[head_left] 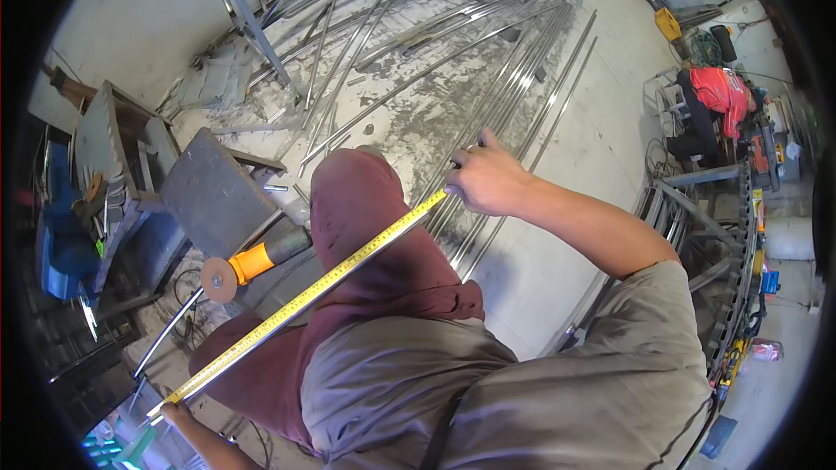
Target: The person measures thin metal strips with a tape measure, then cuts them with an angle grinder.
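A yellow measuring tape is stretched diagonally across my raised knee in maroon trousers. My right hand pinches the tape's upper end next to a bundle of long thin steel rods lying on the concrete floor. At the lower left, my left hand holds the other end of the tape; only part of that hand shows. Both hands are closed on the tape.
An angle grinder with an orange handle lies by my knee beside a grey steel plate. A blue vise stands at the left. A welded steel frame lies at the right. A person in a red shirt crouches far right.
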Motion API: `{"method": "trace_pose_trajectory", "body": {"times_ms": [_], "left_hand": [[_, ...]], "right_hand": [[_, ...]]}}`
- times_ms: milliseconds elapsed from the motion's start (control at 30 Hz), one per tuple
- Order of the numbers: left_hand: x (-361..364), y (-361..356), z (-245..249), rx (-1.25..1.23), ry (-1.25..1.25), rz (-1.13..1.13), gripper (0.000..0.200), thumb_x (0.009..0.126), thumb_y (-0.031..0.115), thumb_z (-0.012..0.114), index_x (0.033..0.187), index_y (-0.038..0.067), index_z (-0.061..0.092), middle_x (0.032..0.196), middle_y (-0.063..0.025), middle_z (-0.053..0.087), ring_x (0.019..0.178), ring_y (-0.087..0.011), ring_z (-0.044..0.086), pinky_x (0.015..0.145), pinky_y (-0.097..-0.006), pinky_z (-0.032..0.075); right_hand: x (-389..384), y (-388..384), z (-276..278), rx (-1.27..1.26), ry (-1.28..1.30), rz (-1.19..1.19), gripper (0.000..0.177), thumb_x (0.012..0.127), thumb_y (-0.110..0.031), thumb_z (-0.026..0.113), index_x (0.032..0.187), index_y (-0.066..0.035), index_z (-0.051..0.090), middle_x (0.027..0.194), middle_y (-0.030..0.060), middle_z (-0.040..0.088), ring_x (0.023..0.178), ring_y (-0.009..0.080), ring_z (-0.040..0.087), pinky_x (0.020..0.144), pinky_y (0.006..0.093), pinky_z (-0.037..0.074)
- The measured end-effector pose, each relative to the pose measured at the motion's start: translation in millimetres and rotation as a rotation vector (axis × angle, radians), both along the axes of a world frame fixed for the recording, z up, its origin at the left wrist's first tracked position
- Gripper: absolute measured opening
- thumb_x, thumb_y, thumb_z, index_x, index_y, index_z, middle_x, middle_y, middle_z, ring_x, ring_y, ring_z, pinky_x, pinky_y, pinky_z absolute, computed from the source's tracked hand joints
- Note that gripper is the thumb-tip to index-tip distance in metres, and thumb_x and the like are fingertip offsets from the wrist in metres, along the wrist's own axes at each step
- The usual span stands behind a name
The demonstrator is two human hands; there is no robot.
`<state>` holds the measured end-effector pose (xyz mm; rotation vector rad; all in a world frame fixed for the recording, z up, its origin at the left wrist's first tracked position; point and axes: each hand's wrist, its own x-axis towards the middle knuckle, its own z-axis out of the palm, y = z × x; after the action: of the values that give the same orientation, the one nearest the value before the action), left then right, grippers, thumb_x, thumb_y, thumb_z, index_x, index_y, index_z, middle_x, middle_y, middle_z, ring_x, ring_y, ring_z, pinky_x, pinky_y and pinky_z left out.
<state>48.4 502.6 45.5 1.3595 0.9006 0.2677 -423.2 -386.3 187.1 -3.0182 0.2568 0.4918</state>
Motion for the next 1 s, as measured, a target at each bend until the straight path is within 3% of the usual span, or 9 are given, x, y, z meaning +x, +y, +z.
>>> {"method": "trace_pose_trajectory", "body": {"times_ms": [567,667,733,800,833,867,933,967,1000], "left_hand": [[-1,-26,19,0.108,0.06,-0.08,0.047,0.108,0.028,0.066,0.144,-0.002,0.066,0.147,-0.0234,0.069,0.133,-0.0412,0.067,0.118,-0.0578,0.05],[-15,-23,23,0.184,0.069,-0.097,0.046,0.107,0.029,0.068,0.142,-0.001,0.069,0.147,-0.0229,0.07,0.133,-0.0417,0.066,0.118,-0.0582,0.05],[-37,-13,31,0.439,0.104,-0.16,0.046,0.107,0.03,0.069,0.14,-0.001,0.071,0.147,-0.0225,0.071,0.134,-0.042,0.066,0.118,-0.0584,0.049],[-71,-15,36,0.961,0.193,-0.256,0.045,0.106,0.031,0.07,0.139,0.0,0.072,0.147,-0.0222,0.071,0.134,-0.0424,0.066,0.118,-0.0587,0.049],[-98,-42,41,1.19,0.206,-0.308,0.045,0.106,0.031,0.07,0.138,0.0,0.073,0.146,-0.022,0.071,0.134,-0.0426,0.066,0.119,-0.0588,0.048],[-122,-80,47,1.374,0.199,-0.374,0.045,0.105,0.032,0.071,0.137,0.0,0.074,0.146,-0.0219,0.072,0.134,-0.0427,0.066,0.119,-0.0589,0.048],[-162,-173,51,1.496,0.091,-0.65,0.045,0.105,0.032,0.072,0.136,0.0,0.075,0.146,-0.0215,0.072,0.135,-0.0431,0.066,0.119,-0.0592,0.048],[-178,-211,41,1.45,0.02,-0.774,0.046,0.098,0.032,0.081,0.132,0.002,0.077,0.137,-0.0217,0.075,0.132,-0.0456,0.067,0.119,-0.0544,0.049],[-193,-275,99,1.329,-0.119,-1.241,0.05,0.097,0.027,0.081,0.138,0.001,0.074,0.14,-0.0263,0.073,0.129,-0.0487,0.069,0.115,-0.056,0.053]], "right_hand": [[2,0,-10,-0.019,-0.023,-0.002,0.017,0.102,-0.03,0.075,0.099,-0.018,0.086,0.096,0.0077,0.075,0.101,0.0268,0.076,0.113,0.0581,0.036],[0,-6,-7,0.089,-0.006,0.003,0.023,0.107,-0.034,0.072,0.106,-0.015,0.085,0.098,0.0123,0.073,0.096,0.0341,0.075,0.107,0.0616,0.044],[3,-21,-19,0.339,0.113,-0.133,0.024,0.105,-0.033,0.075,0.101,-0.011,0.083,0.092,0.0144,0.074,0.092,0.0381,0.074,0.095,0.0593,0.053],[0,-28,-32,0.356,-0.032,-0.036,0.028,0.105,-0.032,0.078,0.092,-0.007,0.079,0.081,0.0151,0.073,0.079,0.0367,0.073,0.076,0.0514,0.059],[9,-25,-22,0.454,0.159,-0.222,0.03,0.107,-0.034,0.079,0.095,-0.006,0.081,0.076,0.0152,0.073,0.071,0.0329,0.072,0.07,0.0498,0.057],[3,-29,-38,0.544,0.047,-0.251,0.031,0.108,-0.034,0.079,0.097,-0.006,0.083,0.073,0.015,0.072,0.065,0.0292,0.07,0.066,0.0485,0.055],[5,-36,-57,0.498,-0.045,-0.295,0.032,0.105,-0.033,0.082,0.095,-0.002,0.083,0.073,0.0165,0.07,0.065,0.0273,0.064,0.067,0.0475,0.052],[11,-30,-50,0.572,-0.079,-0.36,0.036,0.103,-0.034,0.084,0.094,0.0,0.08,0.071,0.0161,0.065,0.066,0.0242,0.06,0.068,0.0462,0.051],[15,-35,-59,0.477,-0.046,-0.397,0.038,0.102,-0.033,0.085,0.093,0.003,0.076,0.071,0.0149,0.061,0.069,0.0197,0.057,0.068,0.0445,0.05]]}}
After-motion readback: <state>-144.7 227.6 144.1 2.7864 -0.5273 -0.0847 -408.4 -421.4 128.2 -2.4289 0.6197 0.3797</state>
